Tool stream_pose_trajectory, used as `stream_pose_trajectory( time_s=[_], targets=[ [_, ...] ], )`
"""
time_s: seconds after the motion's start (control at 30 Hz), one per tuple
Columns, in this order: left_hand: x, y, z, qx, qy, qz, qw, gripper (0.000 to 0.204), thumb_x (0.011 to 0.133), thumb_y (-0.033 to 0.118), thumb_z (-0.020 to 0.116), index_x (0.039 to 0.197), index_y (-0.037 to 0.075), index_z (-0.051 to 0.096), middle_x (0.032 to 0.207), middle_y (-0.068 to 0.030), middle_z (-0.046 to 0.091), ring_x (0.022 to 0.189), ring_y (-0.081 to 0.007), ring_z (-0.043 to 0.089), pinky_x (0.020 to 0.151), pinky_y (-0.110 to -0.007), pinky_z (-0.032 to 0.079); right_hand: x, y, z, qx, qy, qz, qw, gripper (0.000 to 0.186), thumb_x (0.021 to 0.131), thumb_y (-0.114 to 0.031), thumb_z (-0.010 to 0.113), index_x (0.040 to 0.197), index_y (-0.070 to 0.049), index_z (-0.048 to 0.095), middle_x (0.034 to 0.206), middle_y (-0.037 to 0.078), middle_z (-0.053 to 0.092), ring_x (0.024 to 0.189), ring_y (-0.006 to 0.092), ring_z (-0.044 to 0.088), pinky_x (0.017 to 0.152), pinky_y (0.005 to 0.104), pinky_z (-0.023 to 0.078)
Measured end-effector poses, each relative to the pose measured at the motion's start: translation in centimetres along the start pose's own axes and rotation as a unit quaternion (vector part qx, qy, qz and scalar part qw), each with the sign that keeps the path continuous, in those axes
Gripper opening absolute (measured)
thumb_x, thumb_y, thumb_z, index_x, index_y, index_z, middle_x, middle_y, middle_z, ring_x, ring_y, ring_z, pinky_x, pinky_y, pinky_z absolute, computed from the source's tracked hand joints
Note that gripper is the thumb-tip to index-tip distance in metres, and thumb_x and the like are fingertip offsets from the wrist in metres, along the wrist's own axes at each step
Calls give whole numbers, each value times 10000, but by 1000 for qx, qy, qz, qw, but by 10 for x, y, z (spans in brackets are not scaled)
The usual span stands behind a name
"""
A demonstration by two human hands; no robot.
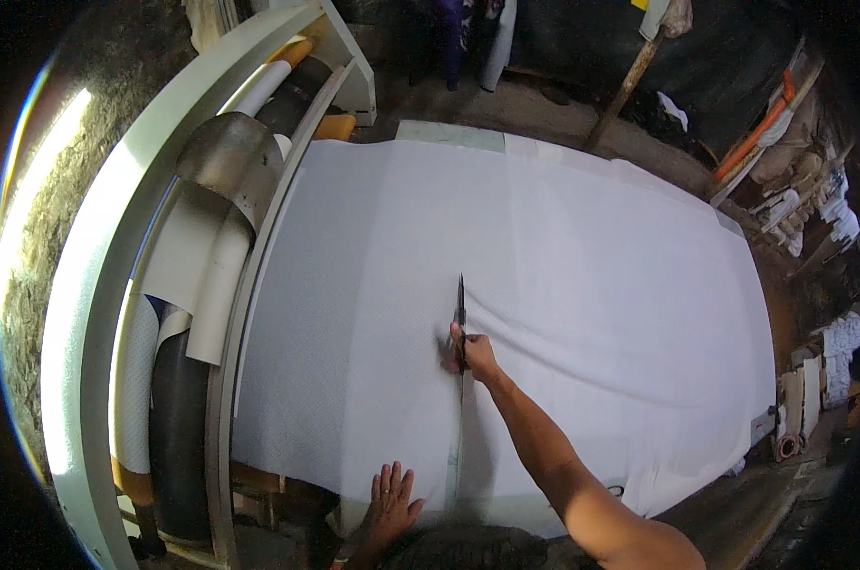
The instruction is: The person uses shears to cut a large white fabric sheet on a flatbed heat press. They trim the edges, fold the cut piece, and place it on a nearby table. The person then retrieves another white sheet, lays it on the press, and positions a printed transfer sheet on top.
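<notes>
A large sheet of white fabric (611,247) lies over the table, with wrinkles running right from a cut line at its middle. My right hand (473,351) grips black scissors (460,299), whose blades point toward the far edge and look nearly closed. A slit in the fabric runs from the scissors back toward the near edge. My left hand (392,499) lies open, fingers spread, on the fabric at the near edge, left of that slit.
Along the left stands a white frame (83,313) holding several rolls (178,418) of material. A wooden pole (625,90) and hanging cloths (492,43) are behind the table. Piled scraps and sticks (820,380) line the right side.
</notes>
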State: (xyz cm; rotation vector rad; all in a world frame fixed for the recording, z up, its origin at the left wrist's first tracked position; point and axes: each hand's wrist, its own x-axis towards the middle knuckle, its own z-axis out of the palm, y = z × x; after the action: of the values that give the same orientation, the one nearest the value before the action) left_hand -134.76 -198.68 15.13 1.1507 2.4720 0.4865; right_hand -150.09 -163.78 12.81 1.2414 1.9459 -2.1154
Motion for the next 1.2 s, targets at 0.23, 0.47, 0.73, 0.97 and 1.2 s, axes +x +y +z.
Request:
stream_pose_trajectory(
  time_s=[0.23, 0.47, 0.73, 0.97, 1.2],
  targets=[
    [3, 13, -35, -76, -15, -55, 995, 626, 889, 362, 504, 1380, -6, 379, 1483, -265, 225, 1374, -436, 187, 1109, -558, 149, 44, -31, 5, 59, -21, 5, 998, 709, 722, -695, 642, 613, 2, 570, 542, 79, 536, 436, 200, 539, 393, 351, 407],
    [5, 6, -37, -54, -28, -51, 997, 655, 892, 374, 519, 1382, -27, 352, 1487, -269, 204, 1376, -436, 177, 1107, -559, 160, 80, -51, 6, 12, -11, 34, 999, 679, 717, -710, 634, 585, -54, 519, 533, 73, 510, 427, 197, 524, 395, 337, 409],
    [4, -2, -36, -31, -17, -38, 999, 670, 881, 376, 527, 1380, -32, 345, 1464, -289, 236, 1353, -465, 215, 1089, -577, 202, 119, -80, 5, 6, -10, 39, 999, 669, 720, -690, 650, 567, -56, 499, 520, 73, 494, 425, 206, 530, 385, 344, 407],
    [8, 2, -64, -32, -38, -19, 999, 642, 919, 370, 459, 1395, -36, 317, 1451, -288, 265, 1345, -468, 237, 1085, -575, 216, 166, -104, 8, -24, 3, -10, 1000, 665, 692, -669, 694, 622, -37, 500, 537, 81, 491, 428, 211, 526, 394, 354, 434],
    [7, -3, -61, -15, -33, -49, 998, 615, 919, 366, 445, 1370, -42, 356, 1426, -281, 308, 1339, -460, 258, 1089, -582, 209, 208, -135, 11, 63, -37, 0, 997, 694, 688, -679, 689, 653, -10, 509, 571, 79, 493, 448, 210, 526, 379, 356, 421]
  ],
)
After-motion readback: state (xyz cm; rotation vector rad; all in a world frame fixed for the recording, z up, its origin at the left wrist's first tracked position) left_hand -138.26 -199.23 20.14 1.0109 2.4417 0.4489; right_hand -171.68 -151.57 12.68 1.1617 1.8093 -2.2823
